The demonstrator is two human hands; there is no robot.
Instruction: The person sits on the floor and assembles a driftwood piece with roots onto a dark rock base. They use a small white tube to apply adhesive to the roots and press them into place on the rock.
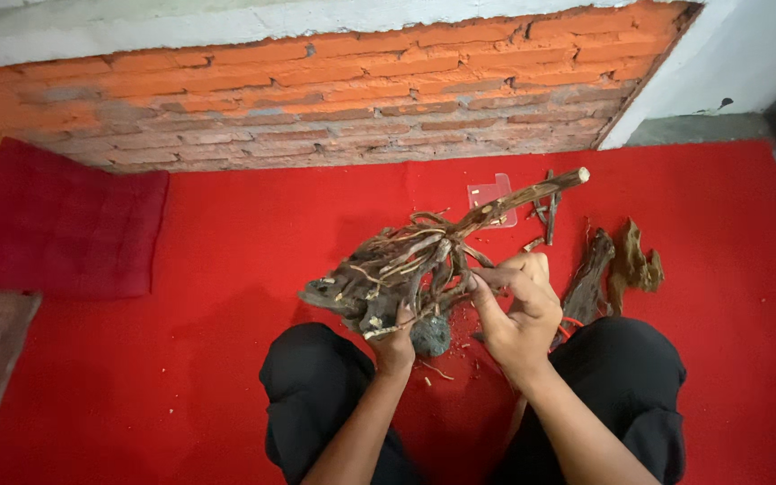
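left hand [394, 346] grips a tangled driftwood root [415, 265] from below to steady it, while right hand [518, 305] pinches its thin branches, over a red carpet [181, 359].

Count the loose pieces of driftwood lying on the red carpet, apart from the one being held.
2 large pieces: a dark piece beside the right hand, and a brown piece just right of it. Small twigs lie farther back; the root cluster may hide others.

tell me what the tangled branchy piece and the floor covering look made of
The branchy piece looks like dry, unfinished wood or root: matte grey-brown, gnarled, with pale cut ends. The floor covering seems to be red carpet or felt, flat and matte, though its weave is too fine to tell.
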